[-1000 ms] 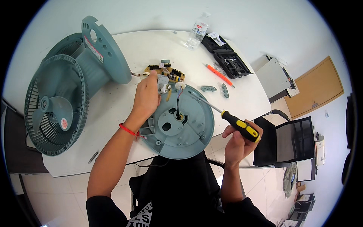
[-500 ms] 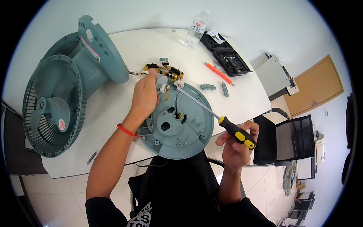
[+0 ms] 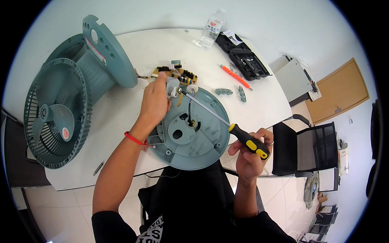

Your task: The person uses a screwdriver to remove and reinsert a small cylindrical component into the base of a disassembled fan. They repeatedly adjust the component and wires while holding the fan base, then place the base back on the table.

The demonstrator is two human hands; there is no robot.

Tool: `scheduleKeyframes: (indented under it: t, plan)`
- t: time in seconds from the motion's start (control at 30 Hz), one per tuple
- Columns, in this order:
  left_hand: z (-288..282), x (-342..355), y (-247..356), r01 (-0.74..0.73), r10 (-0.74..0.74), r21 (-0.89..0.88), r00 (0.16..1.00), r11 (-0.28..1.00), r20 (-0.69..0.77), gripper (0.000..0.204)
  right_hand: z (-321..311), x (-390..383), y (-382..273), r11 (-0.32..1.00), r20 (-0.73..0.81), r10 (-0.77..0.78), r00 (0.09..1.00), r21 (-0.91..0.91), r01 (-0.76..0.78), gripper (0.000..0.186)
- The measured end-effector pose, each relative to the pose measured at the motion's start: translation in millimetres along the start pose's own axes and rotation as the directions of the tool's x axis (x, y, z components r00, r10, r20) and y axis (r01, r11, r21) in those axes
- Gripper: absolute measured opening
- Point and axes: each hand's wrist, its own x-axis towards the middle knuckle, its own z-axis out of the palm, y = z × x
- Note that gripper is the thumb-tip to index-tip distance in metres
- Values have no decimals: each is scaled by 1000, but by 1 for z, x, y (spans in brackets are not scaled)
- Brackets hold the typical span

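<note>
My left hand, a red cord round its wrist, grips a small grey-and-white component with a metal piece on its side. In my right hand is a screwdriver with a black and yellow handle. Its tip is at the component's metal piece; whether it sits in a screw is too small to tell. Below lies a round grey-green fan base, underside up, with wires rising from its centre hole. A tan circuit board with black parts rests behind it. A white disc is beside the screwdriver shaft.
The grey-green fan lies at the left of the white table. At the back right are a water bottle, a black tool case, an orange tool and two small grey-green pieces. A pen lies near the left edge.
The screwdriver has shifted a little left, bringing its tip from beside the white disc to the component's metal piece. My left hand keeps its hold, with the component turned slightly.
</note>
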Motion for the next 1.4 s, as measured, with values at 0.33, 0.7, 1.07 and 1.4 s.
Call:
scheduleKeyframes:
  t: [0.33, 0.7, 1.07, 1.4]
  plan:
    - [-1, 2, -3, -20, 20, 13, 1000, 1000, 6, 53, -3, -1, -1, 970, 157, -149, 976, -167, 175, 51]
    - [-1, 1, -2, -25, 25, 30, 1000, 999, 8, 53, -4, -5, -7, 931, 209, -189, 959, -273, 243, 49]
    - [0, 1, -1, -28, 28, 38, 1000, 999, 12, 54, 1, -2, -6, 916, 205, -231, 951, -284, 284, 34]
    - [1, 0, 1, -6, 5, 17, 1000, 1000, 8, 54, -6, -3, -6, 946, 219, -201, 955, -209, 247, 51]
